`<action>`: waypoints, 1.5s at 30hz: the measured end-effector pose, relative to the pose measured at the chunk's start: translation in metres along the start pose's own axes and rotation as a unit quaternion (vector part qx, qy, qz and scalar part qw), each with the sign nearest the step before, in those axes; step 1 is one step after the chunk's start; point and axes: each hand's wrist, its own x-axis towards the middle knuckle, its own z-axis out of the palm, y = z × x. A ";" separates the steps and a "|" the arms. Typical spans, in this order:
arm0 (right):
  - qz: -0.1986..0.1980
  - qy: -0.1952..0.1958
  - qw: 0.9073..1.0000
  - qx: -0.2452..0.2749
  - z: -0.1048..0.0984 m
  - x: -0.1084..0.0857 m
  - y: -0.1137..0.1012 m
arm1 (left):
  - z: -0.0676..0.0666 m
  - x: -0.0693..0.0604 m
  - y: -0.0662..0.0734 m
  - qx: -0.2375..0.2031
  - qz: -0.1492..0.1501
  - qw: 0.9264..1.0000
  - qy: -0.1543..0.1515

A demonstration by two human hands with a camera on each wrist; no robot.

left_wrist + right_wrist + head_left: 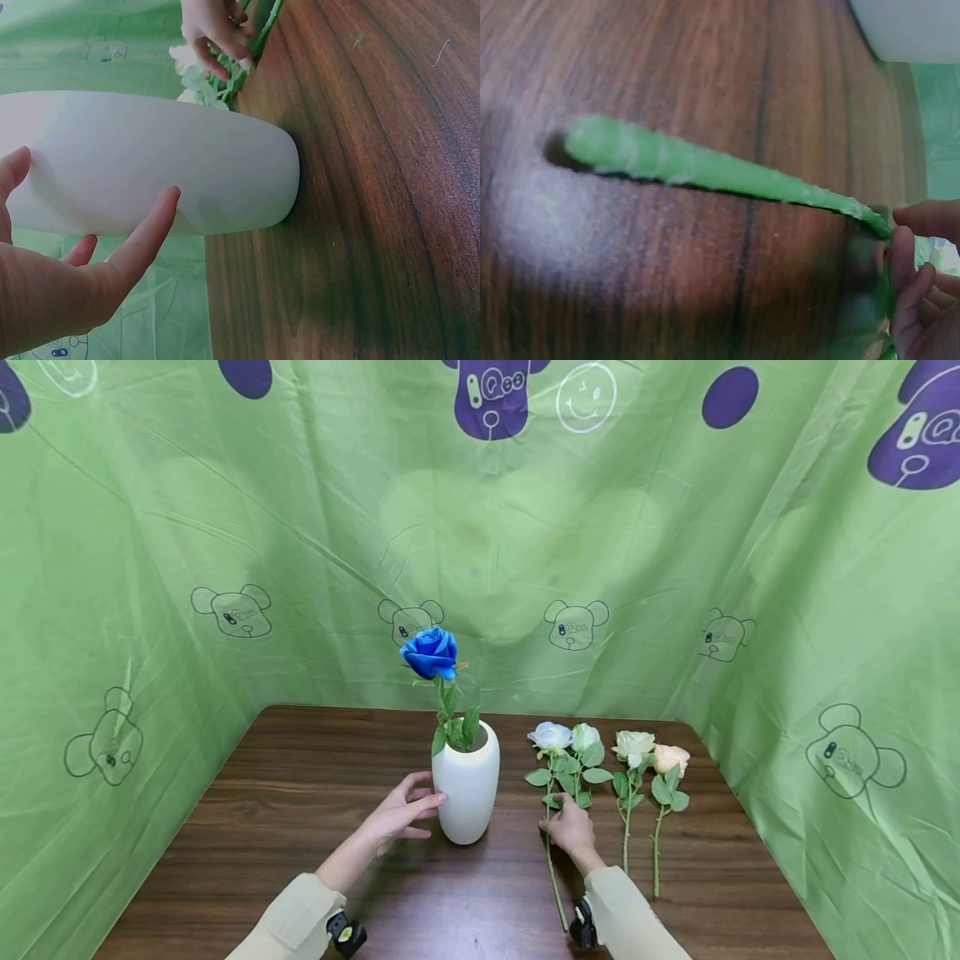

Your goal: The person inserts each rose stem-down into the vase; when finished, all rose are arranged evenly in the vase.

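A white vase (467, 795) (165, 161) stands upright, with a blue rose (432, 653) in its mouth. At the vase's left side is my left hand (401, 814) (82, 281), fingers spread and fairly straight, a fingertip at its wall. My right hand (572, 829) (922, 277) pinches the green stem (556, 885) (705, 166) of a pale blue flower (551, 736) lying on the table. That stem's lower end points toward the front edge. Beside this flower lies a white-green rose (585, 737), its lower stem hidden by my right hand.
Right of my right hand, a cream rose (633, 744) and a peach rose (671, 758) lie with their stems toward the front of the brown wooden table (285, 802). A green printed curtain (337, 527) hangs behind the table and along both sides.
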 end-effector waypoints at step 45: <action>-0.154 0.024 0.876 0.457 -0.068 -0.008 -0.054 | 0.000 0.000 0.001 0.000 -0.002 1.000 0.001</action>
